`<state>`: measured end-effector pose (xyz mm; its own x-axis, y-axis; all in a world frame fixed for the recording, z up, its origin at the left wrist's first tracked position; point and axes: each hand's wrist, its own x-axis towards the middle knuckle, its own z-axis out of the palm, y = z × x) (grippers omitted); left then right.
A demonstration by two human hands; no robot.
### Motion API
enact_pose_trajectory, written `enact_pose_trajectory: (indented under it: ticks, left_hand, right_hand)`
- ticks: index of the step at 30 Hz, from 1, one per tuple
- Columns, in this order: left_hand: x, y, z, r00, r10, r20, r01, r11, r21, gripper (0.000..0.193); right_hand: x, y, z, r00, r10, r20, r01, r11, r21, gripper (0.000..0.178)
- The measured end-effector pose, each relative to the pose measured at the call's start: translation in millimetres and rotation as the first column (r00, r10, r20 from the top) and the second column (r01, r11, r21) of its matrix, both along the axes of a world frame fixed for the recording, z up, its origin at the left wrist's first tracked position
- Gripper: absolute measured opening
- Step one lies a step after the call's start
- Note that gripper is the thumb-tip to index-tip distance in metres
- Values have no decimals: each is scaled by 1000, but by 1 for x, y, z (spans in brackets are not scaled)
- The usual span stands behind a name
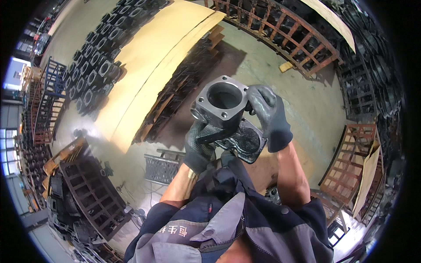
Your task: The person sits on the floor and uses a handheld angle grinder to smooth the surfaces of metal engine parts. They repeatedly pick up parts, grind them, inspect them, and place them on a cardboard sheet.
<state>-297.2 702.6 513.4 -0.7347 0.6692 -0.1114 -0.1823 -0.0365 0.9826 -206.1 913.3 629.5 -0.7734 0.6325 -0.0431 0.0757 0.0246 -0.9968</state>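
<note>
A dark metal pipe-like casting (213,117) is held up in front of my body. Its upper end is a bare grey square flange with a round bore and bolt holes at the corners. A black, rough lower part with another flange reaches down toward my clothes. My left hand (200,147), in a dark glove, grips the casting from below on its left side. My right hand (267,115), also gloved, is closed, with its curled fingers against the right corner of the upper flange. Whatever lies inside those fingers is hidden.
Beyond the casting, a stack topped by a yellowish board (153,61) carries rows of dark castings (103,46). A rusty metal crate (280,33) stands at the far right, another rusty rack (351,153) at right. A dark slatted frame (94,193) is at lower left.
</note>
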Motion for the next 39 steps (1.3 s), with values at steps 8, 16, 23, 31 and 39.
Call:
enact_pose_trajectory:
  ticks: [8, 16, 23, 31, 39]
  left_hand:
    - [-13, 16, 29, 728, -218, -650, 21, 955, -297, 23]
    - [-16, 76, 95, 817, -511, -267, 398, 834, -382, 37]
    - [65, 102, 115, 366, -897, -249, 902, 408, -144, 46]
    - [238, 30, 103, -281, -834, -475, 800, 70, -596, 46]
    - [381, -107, 76, -487, -817, 309, 867, -495, 55, 56]
  right_hand:
    - [48, 6, -38, 986, -69, 153, 97, 979, -180, 35]
    - [108, -63, -113, 885, -465, 8, 391, 736, -553, 27]
    - [212, -173, -107, 733, -650, -200, 628, 760, -166, 36]
    - [280, -324, -118, 203, -978, -41, 729, 179, -661, 25]
    - [324, -512, -153, -273, -960, -57, 595, -122, -794, 38]
